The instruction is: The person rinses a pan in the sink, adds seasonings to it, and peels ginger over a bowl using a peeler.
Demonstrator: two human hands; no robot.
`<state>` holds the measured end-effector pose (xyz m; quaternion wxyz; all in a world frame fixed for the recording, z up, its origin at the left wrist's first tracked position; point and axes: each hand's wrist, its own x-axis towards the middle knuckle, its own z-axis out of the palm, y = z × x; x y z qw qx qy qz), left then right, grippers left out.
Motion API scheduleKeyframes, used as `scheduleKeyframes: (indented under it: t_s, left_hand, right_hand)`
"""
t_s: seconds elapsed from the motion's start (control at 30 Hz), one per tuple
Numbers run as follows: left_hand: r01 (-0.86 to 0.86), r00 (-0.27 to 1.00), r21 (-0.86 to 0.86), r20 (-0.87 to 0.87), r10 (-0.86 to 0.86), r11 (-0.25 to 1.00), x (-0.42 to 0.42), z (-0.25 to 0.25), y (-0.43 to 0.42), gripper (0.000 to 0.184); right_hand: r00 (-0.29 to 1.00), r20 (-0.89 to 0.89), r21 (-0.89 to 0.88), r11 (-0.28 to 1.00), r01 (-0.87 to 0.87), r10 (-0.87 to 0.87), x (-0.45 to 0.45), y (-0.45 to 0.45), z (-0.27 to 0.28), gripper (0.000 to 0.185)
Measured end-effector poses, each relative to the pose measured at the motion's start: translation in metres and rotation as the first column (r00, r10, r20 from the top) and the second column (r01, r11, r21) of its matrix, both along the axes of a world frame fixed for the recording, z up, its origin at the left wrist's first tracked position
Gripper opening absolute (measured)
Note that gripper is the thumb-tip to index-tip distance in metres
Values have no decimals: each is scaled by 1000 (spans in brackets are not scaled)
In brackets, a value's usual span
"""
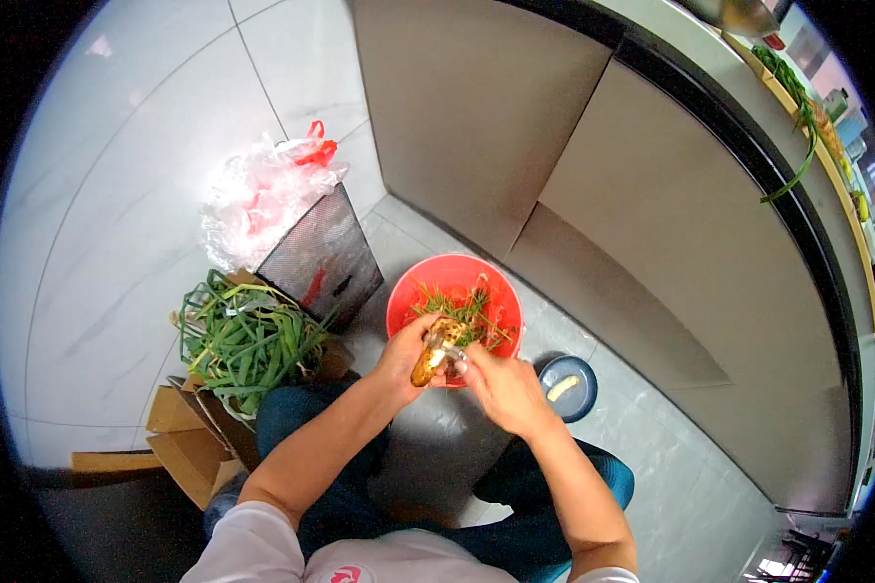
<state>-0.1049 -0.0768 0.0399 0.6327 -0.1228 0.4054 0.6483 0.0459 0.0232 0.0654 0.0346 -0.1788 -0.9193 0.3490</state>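
My left hand (404, 354) is closed around a long, brown-skinned root vegetable (424, 367), with a pale bare patch on its side. Against that patch, my right hand (504, 385) grips what looks like a small metal peeler (454, 354), mostly covered by the fingers. Both hands are over the near rim of a red plastic bucket (395, 309). Green stalks and trimmings (469, 309) lie inside it. To the right of the bucket, a dark blue bowl (583, 408) on the floor holds a pale, peeled piece (562, 388).
On the left, green leafy stalks (248, 340) fill an open cardboard box (187, 447). Behind it stands a dark mesh bin (331, 253) topped with clear and red plastic bags (263, 199). Grey cabinets (651, 223) border the right; greens (797, 97) hang over the counter edge.
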Motion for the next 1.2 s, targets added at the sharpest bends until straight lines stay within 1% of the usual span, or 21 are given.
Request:
scheduleKeyframes:
  t_s: [0.07,0.1,0.2,0.27,0.3,0.37,0.4,0.47,0.5,0.53,0.6,0.63,0.7,0.77,0.87,0.93,0.97,1.07,1.1,1.13,1.2]
  left_hand:
    - [117,993,150,6,-119,982,-7,-27,-6,35]
    - [119,993,150,9,-122,981,-7,-30,-5,35]
    - [95,995,51,-16,-95,994,-5,-29,-1,36]
    - [35,999,-57,-17,-36,998,-2,-21,0,37]
    - [35,999,-56,-19,-36,998,-1,-20,-2,37]
    - [87,996,68,19,-89,994,0,-19,-5,35]
    - [83,996,75,20,-85,994,-1,-18,-3,35]
    - [-7,996,72,90,0,997,-6,-14,-5,34]
    - [-36,991,113,129,22,993,-7,-15,-4,35]
    - [-37,991,112,129,22,993,-9,-14,-4,35]
    - [-10,991,152,133,-11,988,-10,-10,-4,34]
    - [-10,991,152,133,-10,988,-7,-5,-2,34]
    - [-105,994,32,30,104,994,2,9,3,33]
    - [-106,994,3,14,106,994,8,28,4,34]
    - [-116,993,-75,-4,116,990,9,18,9,37]
    - [105,992,265,46,-121,959,1,2,0,36]
    - [64,998,123,17,-66,990,7,-4,-1,39]
    - [142,989,140,9,-145,980,9,-6,0,39]
    - [158,987,157,-5,-159,975,12,-6,1,39]
    - [160,985,224,20,-169,961,13,-6,0,40]
    - [93,988,221,97,-117,971,10,-3,1,42]
  right_hand:
    - [998,16,4,998,58,-58,-4,8,-5,26]
    - [997,29,13,997,71,-72,-6,11,-7,27]
    - [992,61,16,994,111,-112,-12,10,-21,30]
    - [946,137,42,956,291,-294,-17,8,-25,33]
    - [946,135,43,956,292,-295,-16,11,-29,33]
    - [954,90,-76,953,293,-286,-12,20,-35,41]
    - [955,91,-69,955,289,-283,-12,21,-38,41]
    - [947,-18,-322,898,299,-321,-10,13,-47,41]
    - [949,-67,-338,902,268,-307,-10,8,-44,39]
    - [950,-67,-339,902,267,-306,-9,4,-40,39]
    - [982,-25,-242,954,176,-188,-6,-8,-26,35]
    - [989,-46,-138,982,133,-140,-7,-13,-24,30]
    - [994,-75,-71,995,72,-77,-8,-19,-15,29]
    - [995,-101,35,999,-10,14,-7,-20,-13,27]
    - [983,-183,95,995,26,-8,-8,-17,-21,27]
    - [989,-100,87,989,116,-107,-9,-7,-23,27]
    - [981,-139,109,983,150,-134,-9,-3,-22,29]
    - [968,-53,131,959,252,-247,-11,9,-35,32]
    - [956,72,105,955,278,-286,-11,14,-37,36]
    - [954,69,104,953,284,-292,-11,12,-43,36]
    - [925,0,-60,924,379,-379,-10,11,-48,37]
